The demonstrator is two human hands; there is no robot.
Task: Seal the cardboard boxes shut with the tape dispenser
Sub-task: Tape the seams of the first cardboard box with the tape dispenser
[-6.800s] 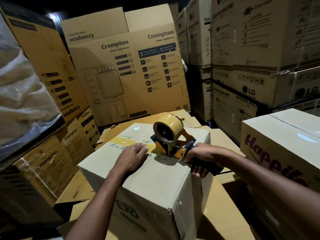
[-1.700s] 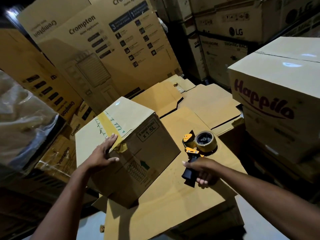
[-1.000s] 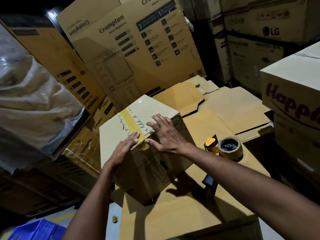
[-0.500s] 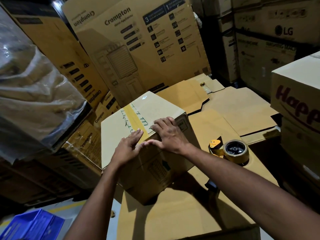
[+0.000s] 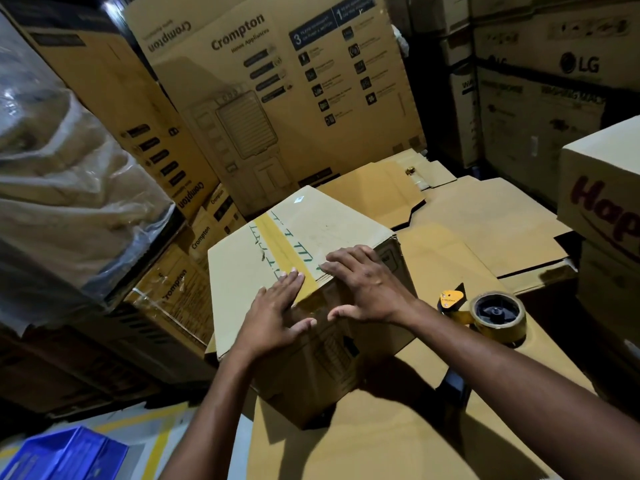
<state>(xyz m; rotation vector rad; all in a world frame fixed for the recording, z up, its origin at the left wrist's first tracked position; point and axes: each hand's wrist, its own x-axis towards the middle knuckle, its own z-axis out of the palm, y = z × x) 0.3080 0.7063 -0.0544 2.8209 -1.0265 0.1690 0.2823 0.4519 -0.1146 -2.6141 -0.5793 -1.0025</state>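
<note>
A small cardboard box (image 5: 242,268) stands tilted on flattened cardboard sheets, with a yellow-brown tape strip (image 5: 277,244) running along its top seam and over the near edge. My left hand (image 5: 277,317) lies flat with straight fingers over the near top edge, on the tape end. My right hand (image 5: 363,285) presses with spread fingers on the same edge, just right of the tape. The yellow tape dispenser (image 5: 495,317) lies on its side on the cardboard to the right, untouched; its dark handle (image 5: 453,386) shows behind my right forearm.
Flattened cardboard sheets (image 5: 467,230) form the work surface. A tall Crompton carton (image 5: 294,98) stands behind, LG cartons (image 5: 554,81) at back right, a Happilo box (image 5: 602,209) at right. Plastic-wrapped goods (image 5: 62,188) lean at left. A blue crate (image 5: 65,455) sits on the floor.
Since the earliest frames my right hand laid the dispenser down on the cardboard and joined the left on the box's near edge. Over the last half second both hands slid slightly along the tape end.
</note>
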